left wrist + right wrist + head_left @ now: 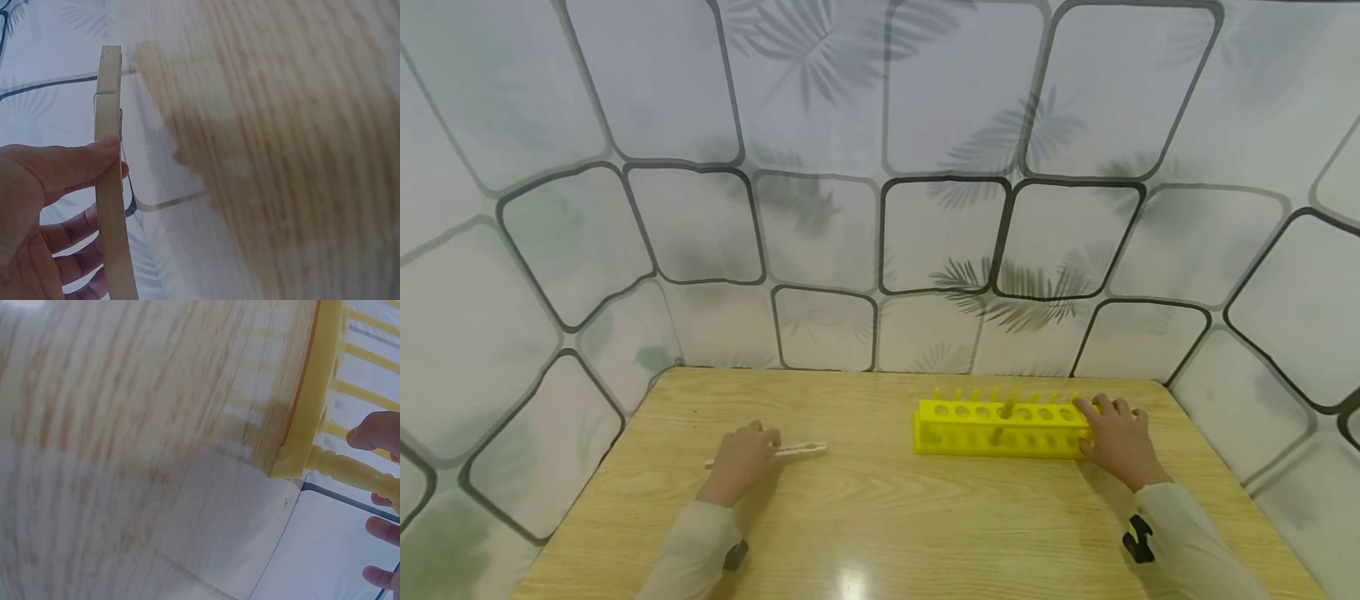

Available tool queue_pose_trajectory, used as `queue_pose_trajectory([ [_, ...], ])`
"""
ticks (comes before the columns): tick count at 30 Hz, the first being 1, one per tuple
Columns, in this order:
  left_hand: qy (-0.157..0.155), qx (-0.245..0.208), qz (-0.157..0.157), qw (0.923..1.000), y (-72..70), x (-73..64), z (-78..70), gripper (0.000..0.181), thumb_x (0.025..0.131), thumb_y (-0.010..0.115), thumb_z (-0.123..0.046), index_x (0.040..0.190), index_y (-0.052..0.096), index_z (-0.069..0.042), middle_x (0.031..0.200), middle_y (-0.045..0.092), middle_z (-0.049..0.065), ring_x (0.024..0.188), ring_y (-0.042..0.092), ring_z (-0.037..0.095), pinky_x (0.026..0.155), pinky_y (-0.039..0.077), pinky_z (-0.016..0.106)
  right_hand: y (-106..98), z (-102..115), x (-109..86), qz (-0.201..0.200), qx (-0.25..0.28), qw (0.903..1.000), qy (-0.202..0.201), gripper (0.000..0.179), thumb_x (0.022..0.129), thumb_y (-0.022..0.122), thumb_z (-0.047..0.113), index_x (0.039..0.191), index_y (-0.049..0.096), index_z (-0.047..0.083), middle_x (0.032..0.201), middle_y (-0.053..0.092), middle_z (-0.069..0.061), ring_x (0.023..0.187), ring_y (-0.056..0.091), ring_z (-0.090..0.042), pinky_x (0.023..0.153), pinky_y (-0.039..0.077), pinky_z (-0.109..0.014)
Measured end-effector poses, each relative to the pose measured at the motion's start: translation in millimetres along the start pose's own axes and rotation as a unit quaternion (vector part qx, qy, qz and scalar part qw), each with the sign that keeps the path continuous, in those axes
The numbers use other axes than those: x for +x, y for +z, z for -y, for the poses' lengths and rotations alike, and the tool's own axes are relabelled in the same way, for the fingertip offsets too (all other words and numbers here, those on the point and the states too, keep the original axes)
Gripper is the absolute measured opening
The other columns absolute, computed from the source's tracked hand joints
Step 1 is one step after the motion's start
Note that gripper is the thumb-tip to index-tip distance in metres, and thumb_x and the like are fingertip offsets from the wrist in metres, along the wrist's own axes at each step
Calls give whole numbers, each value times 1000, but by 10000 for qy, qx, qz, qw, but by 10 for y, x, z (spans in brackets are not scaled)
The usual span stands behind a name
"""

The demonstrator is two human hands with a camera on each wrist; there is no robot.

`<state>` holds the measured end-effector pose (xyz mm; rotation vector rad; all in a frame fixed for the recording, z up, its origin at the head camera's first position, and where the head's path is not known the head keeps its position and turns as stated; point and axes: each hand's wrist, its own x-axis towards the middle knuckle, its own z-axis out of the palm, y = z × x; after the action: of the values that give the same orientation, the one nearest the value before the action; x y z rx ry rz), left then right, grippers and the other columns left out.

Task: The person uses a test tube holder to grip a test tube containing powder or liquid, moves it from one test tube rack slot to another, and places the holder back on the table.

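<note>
On the left of the table, my left hand (743, 460) holds a wooden test tube clamp (802, 449). The left wrist view shows the thumb and index finger pinching the slim clamp (109, 72) below its metal wire; the other fingers curl loosely behind it. At the right stands a yellow test tube rack (955, 447) with a row of round holes and pegs along its back. My right hand (1117, 440) grips its right end, fingers over the top and thumb in front. In the right wrist view, the thumb (378, 432) is beside the rack's end post (350, 470).
A translucent, brownish tube-like thing (1006, 408) stands in a middle hole of the rack. The wooden table (865, 517) reaches back to a patterned curtain (827, 233) that also runs along both sides.
</note>
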<state>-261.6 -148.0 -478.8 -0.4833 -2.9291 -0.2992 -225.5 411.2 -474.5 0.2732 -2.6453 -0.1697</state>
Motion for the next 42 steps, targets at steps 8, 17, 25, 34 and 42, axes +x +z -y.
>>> queue_pose_trajectory([
  [8, -45, 104, 164, 9998, -25, -11, -19, 17, 77, 74, -25, 88, 68, -14, 78, 60, 5, 67, 56, 21, 63, 45, 40, -42, 12, 9, -27, -13, 10000, -35, 63, 62, 84, 22, 116, 52, 11, 100, 53, -20, 88, 52, -44, 71, 40, -64],
  [17, -176, -73, 215, 9996, -13, -26, -27, 16, 76, 76, -25, 83, 67, -13, 76, 59, 4, 66, 54, 19, 63, 42, 39, -2, -20, 11, 58, 18, 10000, -22, 66, 63, 85, 24, 119, 52, 11, 102, 54, -20, 90, 52, -44, 71, 40, -65],
  [25, -183, 2, 215, 9996, -32, -54, -48, 16, 77, 75, -27, 81, 68, -13, 76, 60, 4, 66, 54, 18, 64, 43, 40, 2, -16, 14, 159, 37, 9999, 11, 64, 64, 84, 24, 119, 53, 11, 102, 55, -21, 89, 52, -44, 71, 39, -65],
  [34, -185, 34, 212, 9996, -7, -71, -31, 17, 76, 76, -28, 80, 68, -13, 74, 60, 3, 64, 53, 17, 63, 43, 40, 1, -12, 5, 236, 36, 9997, 37, 64, 65, 83, 25, 119, 52, 12, 103, 54, -21, 90, 52, -44, 71, 40, -65],
  [42, -200, -8, 191, 9996, 13, -67, -8, 12, 75, 75, -21, 82, 70, -12, 76, 62, 4, 66, 54, 19, 65, 44, 43, -4, -6, 11, 194, 25, 9998, 29, 65, 64, 84, 24, 119, 52, 11, 103, 54, -21, 91, 52, -44, 71, 39, -65],
])
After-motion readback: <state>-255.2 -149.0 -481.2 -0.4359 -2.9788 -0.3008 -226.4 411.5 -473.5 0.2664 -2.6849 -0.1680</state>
